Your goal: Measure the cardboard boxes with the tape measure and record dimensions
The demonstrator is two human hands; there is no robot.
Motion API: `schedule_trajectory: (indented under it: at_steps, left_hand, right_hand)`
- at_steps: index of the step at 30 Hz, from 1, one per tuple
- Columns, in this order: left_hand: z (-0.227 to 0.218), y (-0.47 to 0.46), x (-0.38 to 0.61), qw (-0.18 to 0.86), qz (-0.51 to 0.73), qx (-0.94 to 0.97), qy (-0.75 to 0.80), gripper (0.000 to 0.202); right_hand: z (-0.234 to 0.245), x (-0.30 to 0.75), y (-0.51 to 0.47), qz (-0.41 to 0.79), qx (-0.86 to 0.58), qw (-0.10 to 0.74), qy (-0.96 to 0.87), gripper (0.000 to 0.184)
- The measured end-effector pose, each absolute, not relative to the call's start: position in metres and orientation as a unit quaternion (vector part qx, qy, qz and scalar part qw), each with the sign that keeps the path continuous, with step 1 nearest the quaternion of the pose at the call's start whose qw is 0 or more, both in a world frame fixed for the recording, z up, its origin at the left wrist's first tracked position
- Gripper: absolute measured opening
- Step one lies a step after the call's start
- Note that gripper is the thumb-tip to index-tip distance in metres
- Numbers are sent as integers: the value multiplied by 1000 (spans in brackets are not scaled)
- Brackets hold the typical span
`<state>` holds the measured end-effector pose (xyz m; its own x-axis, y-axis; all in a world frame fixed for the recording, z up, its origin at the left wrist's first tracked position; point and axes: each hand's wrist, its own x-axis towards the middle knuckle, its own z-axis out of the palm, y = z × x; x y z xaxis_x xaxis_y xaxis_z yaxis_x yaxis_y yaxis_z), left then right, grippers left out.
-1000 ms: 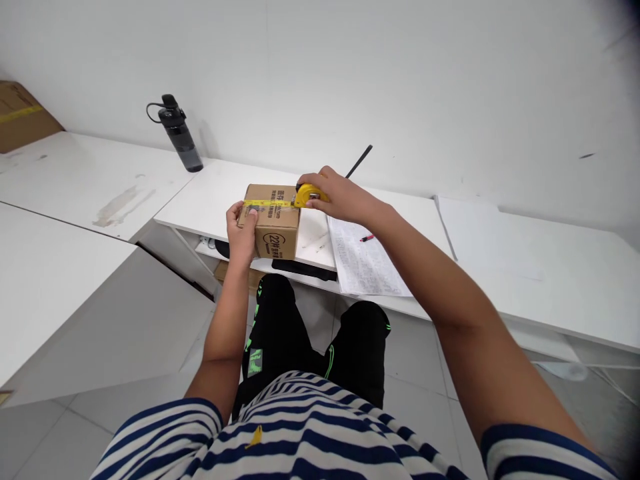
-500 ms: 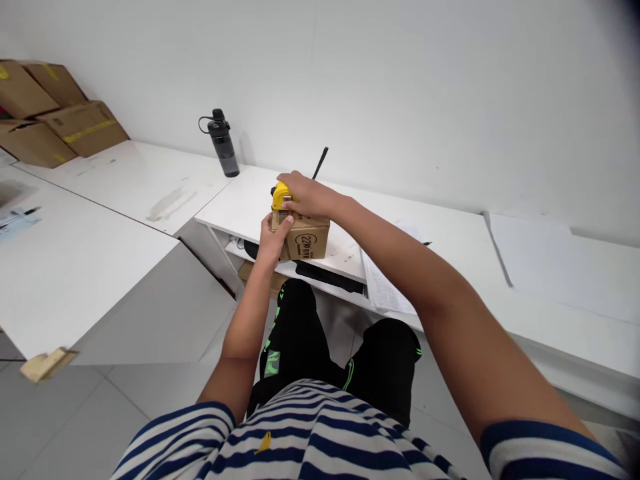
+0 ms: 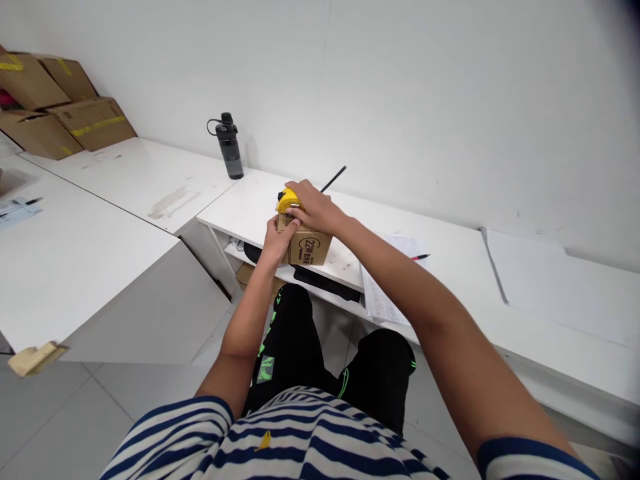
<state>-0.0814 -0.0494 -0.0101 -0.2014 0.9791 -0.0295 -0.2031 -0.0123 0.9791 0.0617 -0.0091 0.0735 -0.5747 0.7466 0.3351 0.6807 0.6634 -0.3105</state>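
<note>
A small cardboard box (image 3: pixel 315 250) with black print is held at the front edge of the white desk. My left hand (image 3: pixel 280 239) grips its left side, thumb on the top near the tape measure. My right hand (image 3: pixel 316 205) is closed around a yellow tape measure (image 3: pixel 289 200) at the box's upper left corner. Behind that hand a thin black strap (image 3: pixel 334 179) sticks out to the upper right. The fingers of my right hand hide part of the tape measure and the box's far side.
A dark water bottle (image 3: pixel 231 150) stands by the wall. Written papers (image 3: pixel 383 297) and a red-and-black pen (image 3: pixel 420 257) lie right of the box. Several cardboard boxes (image 3: pixel 95 123) are stacked far left. White sheets (image 3: pixel 530 267) lie on the right, and a shelf is under the desk.
The view has shifted slightly. The tape measure has tilted in my right hand, and the black strap now leans lower to the right. My left hand still holds the box.
</note>
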Motion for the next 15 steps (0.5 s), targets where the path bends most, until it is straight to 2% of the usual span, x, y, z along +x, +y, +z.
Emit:
schedule_trajectory:
  at_steps: [8,13,15]
  left_hand:
    - [-13,-48,-82,502,599,375,500,66]
    - [-17,-48,-77,451,616,430,482,42]
    - [-18,-48,-76,442,611,459,470,39]
  right_hand:
    - [100,48,-6,86,-419,124,-895,51]
    - [109,54,-2,72,-437,71,-894,50]
    - [110,58,-2,77,-436,64,-894,49]
